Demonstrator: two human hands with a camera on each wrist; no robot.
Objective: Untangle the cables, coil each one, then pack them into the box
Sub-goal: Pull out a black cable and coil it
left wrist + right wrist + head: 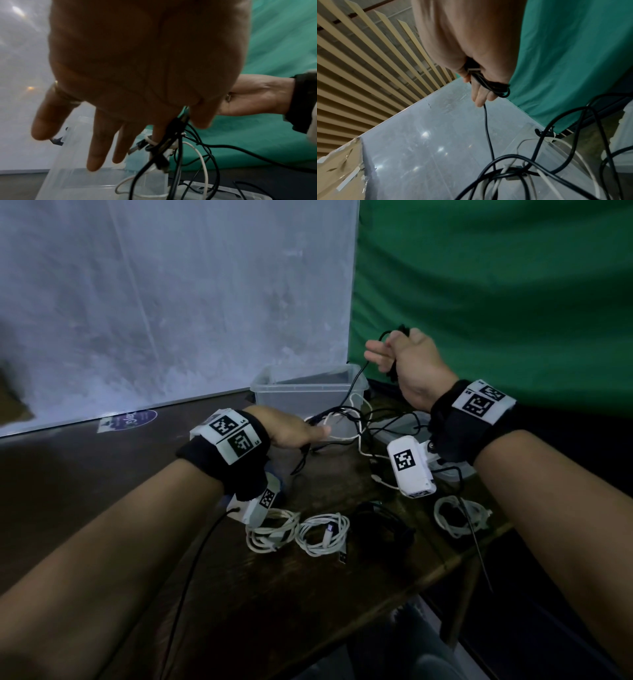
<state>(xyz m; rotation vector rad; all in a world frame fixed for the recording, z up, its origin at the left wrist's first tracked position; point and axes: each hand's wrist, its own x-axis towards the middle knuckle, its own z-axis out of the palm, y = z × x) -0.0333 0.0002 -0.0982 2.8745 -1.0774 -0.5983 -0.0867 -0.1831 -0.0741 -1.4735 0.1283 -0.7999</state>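
My right hand (400, 361) is raised in front of the green cloth and grips several loops of a black cable (494, 86), its plug end tucked in the fist. One strand runs down from it to a tangle of black and white cables (342, 419) in front of the clear plastic box (274, 392). My left hand (301, 433) reaches low into the tangle with its fingers straight. In the left wrist view the strands (163, 146) gather up into the gap between thumb and forefinger, which pinch them.
Two coiled white cables (270, 530) (323, 534) and a black coil (380, 529) lie near the table's front. Another white coil (459, 515) lies at the right edge. The box lid (400, 426) sits right of the box, under loose strands.
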